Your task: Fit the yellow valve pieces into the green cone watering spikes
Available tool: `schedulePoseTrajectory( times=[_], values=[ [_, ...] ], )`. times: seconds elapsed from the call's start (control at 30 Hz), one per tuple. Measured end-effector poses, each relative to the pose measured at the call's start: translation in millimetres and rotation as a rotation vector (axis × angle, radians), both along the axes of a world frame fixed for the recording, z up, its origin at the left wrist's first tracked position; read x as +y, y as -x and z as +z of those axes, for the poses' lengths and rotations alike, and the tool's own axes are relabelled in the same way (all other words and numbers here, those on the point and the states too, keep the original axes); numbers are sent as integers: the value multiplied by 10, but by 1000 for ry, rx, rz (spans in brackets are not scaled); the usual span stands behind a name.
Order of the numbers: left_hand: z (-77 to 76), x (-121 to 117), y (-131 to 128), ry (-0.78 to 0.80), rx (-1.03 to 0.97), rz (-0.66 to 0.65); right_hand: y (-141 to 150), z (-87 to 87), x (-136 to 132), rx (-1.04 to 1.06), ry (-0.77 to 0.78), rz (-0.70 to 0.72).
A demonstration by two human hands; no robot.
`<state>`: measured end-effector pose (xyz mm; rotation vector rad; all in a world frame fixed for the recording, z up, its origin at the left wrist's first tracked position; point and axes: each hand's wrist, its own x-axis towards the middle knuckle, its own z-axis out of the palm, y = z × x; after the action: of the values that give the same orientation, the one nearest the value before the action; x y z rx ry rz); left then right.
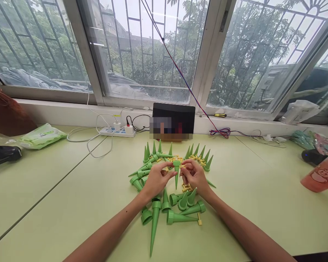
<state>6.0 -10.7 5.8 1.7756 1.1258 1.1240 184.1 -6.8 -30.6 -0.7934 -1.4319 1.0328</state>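
Observation:
In the middle of the head view, my left hand (159,179) grips a green plastic watering spike (176,174) by its wide cap end, its tip pointing down. Close to its right side, my right hand (196,177) is closed in a pinch on a small yellow plastic peg (182,166), partly covered by the fingers. Loose green spikes (155,218) lie around and below both wrists. Several yellow pegs (187,187) lie under my right hand. Behind the hands, a row of spikes (196,150) stands tips up beside a pile of yellow pegs (198,160).
At the back of the yellow-green table (71,203) a dark screen (177,118) leans by the window. A power strip (117,131) with cables and a wipes packet (43,136) are left. Bundled wires (220,133) and a red cup (321,174) are right.

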Motion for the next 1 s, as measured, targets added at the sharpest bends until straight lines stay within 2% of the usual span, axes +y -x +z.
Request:
schedulePoseTrajectory(
  times=[0.2, 0.33, 0.47, 0.8, 1.0],
  values=[
    [-44, 22, 4, 60, -9, -1, 0, 8, 0, 5, -3, 12],
    [-100, 53, 2, 179, -90, -66, 9, 13, 1, -1, 2, 17],
    [-129, 74, 11, 217, -114, -127, 10, 11, -2, 8, -3, 30],
    [-71, 48, 1, 277, -104, -183, 22, 45, -41, -34, -20, 52],
    [-80, 41, -16, 330, -132, -223, 60, 1, -32, 1, -1, 74]
  ],
)
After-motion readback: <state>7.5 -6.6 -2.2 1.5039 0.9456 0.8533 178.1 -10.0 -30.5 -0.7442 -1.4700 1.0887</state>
